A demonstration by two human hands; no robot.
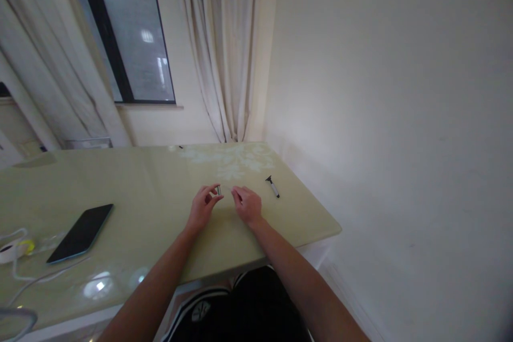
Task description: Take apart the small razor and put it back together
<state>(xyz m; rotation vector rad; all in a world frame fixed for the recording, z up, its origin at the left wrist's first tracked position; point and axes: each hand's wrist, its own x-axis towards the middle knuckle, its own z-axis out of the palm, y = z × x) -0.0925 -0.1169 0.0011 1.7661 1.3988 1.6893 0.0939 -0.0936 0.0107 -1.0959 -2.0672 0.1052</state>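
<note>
The single view looks from the person's head, forward and tilted down over the table (152, 181). It sits above the near edge, close to the lap (256, 310) at 6 o'clock, with the hands farther off: left (201, 208) toward 8, right (247, 204) near 6. It faces the window (136, 26) at 10 and wall (380, 117) at 3.

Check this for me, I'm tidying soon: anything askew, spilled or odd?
One possible stray: a small dark object near the far edge of the table, apart from everything else, too small to identify. I see no spill or damage.
</note>
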